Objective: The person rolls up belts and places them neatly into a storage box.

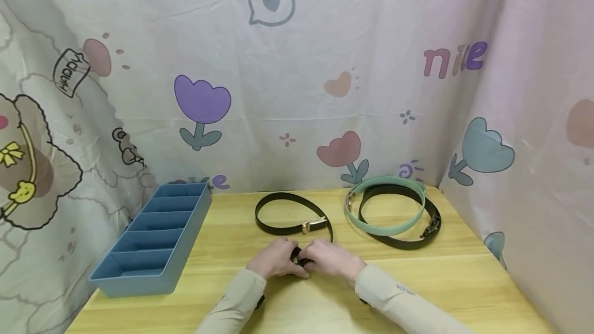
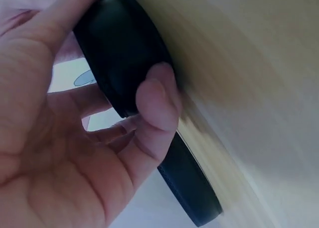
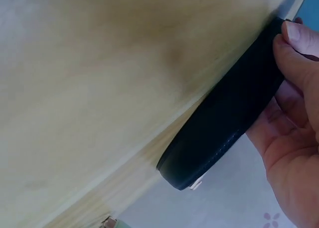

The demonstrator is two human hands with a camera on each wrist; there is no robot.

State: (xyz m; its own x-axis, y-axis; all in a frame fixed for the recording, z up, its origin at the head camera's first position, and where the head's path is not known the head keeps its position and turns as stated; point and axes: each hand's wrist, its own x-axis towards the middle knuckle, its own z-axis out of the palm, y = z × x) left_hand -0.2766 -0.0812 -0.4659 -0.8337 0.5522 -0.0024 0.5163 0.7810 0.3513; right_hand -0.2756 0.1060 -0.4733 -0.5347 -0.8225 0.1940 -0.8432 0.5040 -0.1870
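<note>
At the left of the table (image 1: 464, 285), we see a blue divided tray (image 1: 136, 286), whole only in the head view. Next, the left hand (image 1: 277, 259) grips a black belt (image 1: 280, 231) mid-table, its thumb pressed on the strap as the left wrist view shows. Beyond lie the belt's loop and gold buckle (image 1: 316, 223). The right hand (image 1: 331, 258) pinches the strap; its wrist view reveals stitching (image 3: 227, 143). Farther right, a mint belt (image 1: 390, 231) overlaps a dark belt (image 1: 403, 244). From the head, fingers hide most of the gripped part.
</note>
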